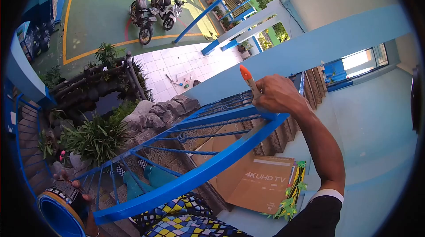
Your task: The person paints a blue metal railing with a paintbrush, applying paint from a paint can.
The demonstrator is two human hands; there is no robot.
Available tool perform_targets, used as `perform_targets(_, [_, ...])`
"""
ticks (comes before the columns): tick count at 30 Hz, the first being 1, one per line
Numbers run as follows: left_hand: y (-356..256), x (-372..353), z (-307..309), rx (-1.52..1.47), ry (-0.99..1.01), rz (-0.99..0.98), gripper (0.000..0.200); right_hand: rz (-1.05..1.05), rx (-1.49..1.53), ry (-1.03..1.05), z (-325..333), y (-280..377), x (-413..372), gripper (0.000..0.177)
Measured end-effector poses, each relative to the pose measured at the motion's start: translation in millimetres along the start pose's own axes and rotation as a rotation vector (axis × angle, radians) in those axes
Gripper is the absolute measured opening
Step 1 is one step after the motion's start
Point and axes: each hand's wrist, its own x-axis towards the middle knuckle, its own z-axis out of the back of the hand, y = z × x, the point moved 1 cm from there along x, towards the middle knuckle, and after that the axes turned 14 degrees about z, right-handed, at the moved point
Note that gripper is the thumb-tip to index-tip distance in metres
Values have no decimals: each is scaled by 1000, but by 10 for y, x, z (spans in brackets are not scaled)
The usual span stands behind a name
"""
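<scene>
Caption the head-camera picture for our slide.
Right hand holds an orange-tipped brush by the blue railing; left hand holds a paint tin.

Bright daylight floods the scene, short shadows fall on the courtyard, and heavy fisheye distortion darkens the round edges.

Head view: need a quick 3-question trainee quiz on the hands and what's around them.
1. True or false: the right hand grips an orange-tipped handle at the blue railing.
2. Pick one: the left hand holds A) a can of blue paint, B) a phone, C) nothing.
3. Fill in: the cardboard box lying on the stairs reads "4K ___ TV".

Key: 1 true; 2 A; 3 UHD.
</scene>
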Motion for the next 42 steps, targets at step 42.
perform_targets(42, [2455,1074,-1843,-146,75,-13,91,790,471,-317,254,-2497,-273,22])
